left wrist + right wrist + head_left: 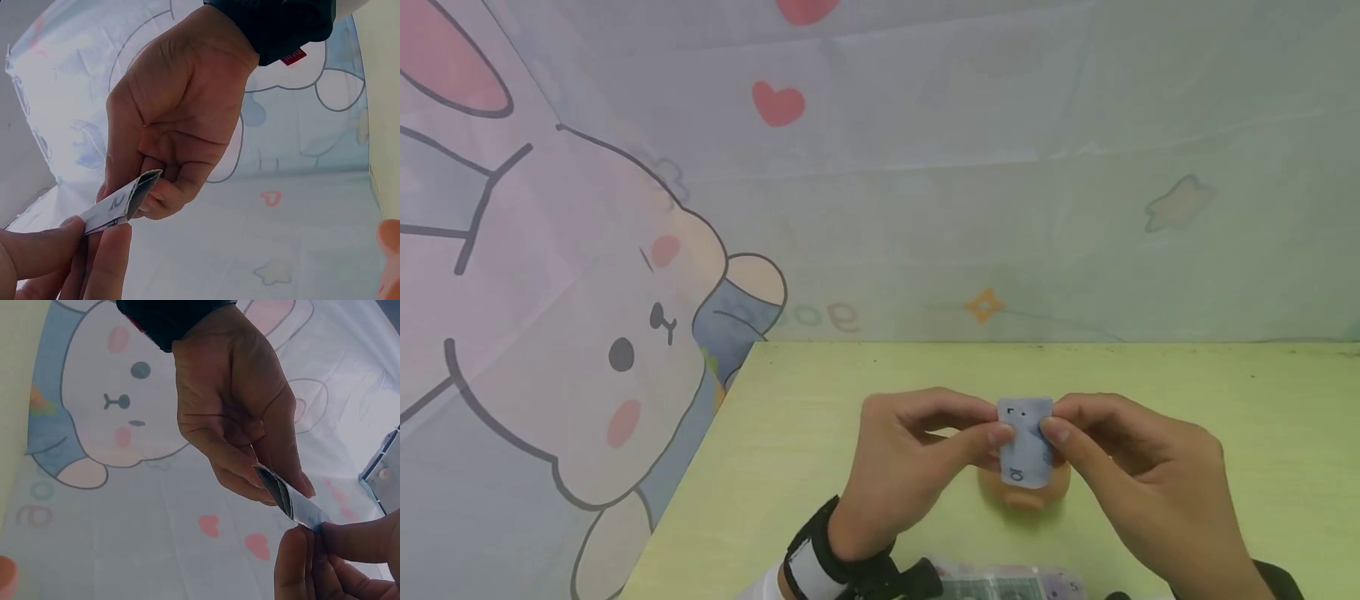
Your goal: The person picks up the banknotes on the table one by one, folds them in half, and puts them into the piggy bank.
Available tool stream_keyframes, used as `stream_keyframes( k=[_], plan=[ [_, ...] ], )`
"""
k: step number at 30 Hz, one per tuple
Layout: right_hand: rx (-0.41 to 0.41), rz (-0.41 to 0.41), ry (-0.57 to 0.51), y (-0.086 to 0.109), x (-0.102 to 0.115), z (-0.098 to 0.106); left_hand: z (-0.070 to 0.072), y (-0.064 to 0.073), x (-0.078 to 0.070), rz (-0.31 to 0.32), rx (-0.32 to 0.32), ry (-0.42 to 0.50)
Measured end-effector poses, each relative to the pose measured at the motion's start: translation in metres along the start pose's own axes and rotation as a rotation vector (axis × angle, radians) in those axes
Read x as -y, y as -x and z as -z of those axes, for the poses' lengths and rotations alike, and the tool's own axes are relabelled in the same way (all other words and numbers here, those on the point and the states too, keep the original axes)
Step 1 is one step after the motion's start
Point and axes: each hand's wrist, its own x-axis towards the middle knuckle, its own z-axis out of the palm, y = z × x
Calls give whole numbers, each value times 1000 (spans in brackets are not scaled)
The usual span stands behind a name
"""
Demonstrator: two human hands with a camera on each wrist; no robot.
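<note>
A small folded blue-white banknote point(1026, 446) stands upright between both hands, with "10" printed near its lower end. My left hand point(917, 467) pinches its left edge between thumb and fingers. The right hand point(1150, 479) pinches the opposite edge the same way. In the left wrist view the folded note point(119, 203) shows a gap between its layers at one end. The right wrist view also shows the layers of the note point(287, 500) spread slightly apart. Behind and below the note is a rounded orange object point(1026, 500), partly hidden by it.
More banknotes point(1000, 587), green and purple, lie at the near edge of the view. The yellow-green table point(805, 467) reaches back to a pale printed curtain point(925, 208). A large cartoon rabbit point(572, 358) covers the curtain on the left.
</note>
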Motion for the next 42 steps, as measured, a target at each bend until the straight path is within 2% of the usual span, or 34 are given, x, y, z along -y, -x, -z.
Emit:
stream_keyframes(
  k=[5, 8, 10, 13, 16, 19, 21, 22, 25, 27, 29, 32, 36, 39, 42],
  plan=[
    [72, -23, -48, -3, 3, 2, 2, -1, -1, -29, -23, -32],
    [81, -29, -75, -3, 3, 1, 2, -1, -1, -45, -33, -48],
    [38, 39, -48, -3, 2, -2, 2, -2, 0, -53, -39, -50],
    [-59, 192, 10, -4, 1, -6, 1, -2, 0, -81, -52, -58],
    [-121, 346, 25, -5, 0, -9, -1, -2, 1, -135, -65, -131],
    [-109, 403, -36, -4, 0, -12, -2, -1, 2, -196, -39, -229],
    [-76, 423, -129, -4, 1, -13, -2, 0, 3, -230, 8, -258],
    [-55, 427, -186, -4, 1, -13, -1, 0, 3, -234, 38, -243],
    [19, 451, -385, -5, 1, -13, 0, 0, 6, -221, 122, -126],
    [63, 481, -493, -6, 1, -12, 0, -1, 8, -181, 140, -53],
    [82, 525, -554, -8, -1, -13, 0, -1, 9, -142, 136, -6],
    [67, 587, -565, -10, -3, -13, -2, -1, 9, -70, 93, -14],
    [-14, 622, -481, -10, -6, -13, -5, -2, 8, -21, 73, -61],
    [-60, 630, -437, -10, -7, -13, -6, -2, 6, -73, 112, -135],
    [-60, 642, -460, -10, -6, -12, -7, -2, 4, -140, 144, -226]
  ],
)
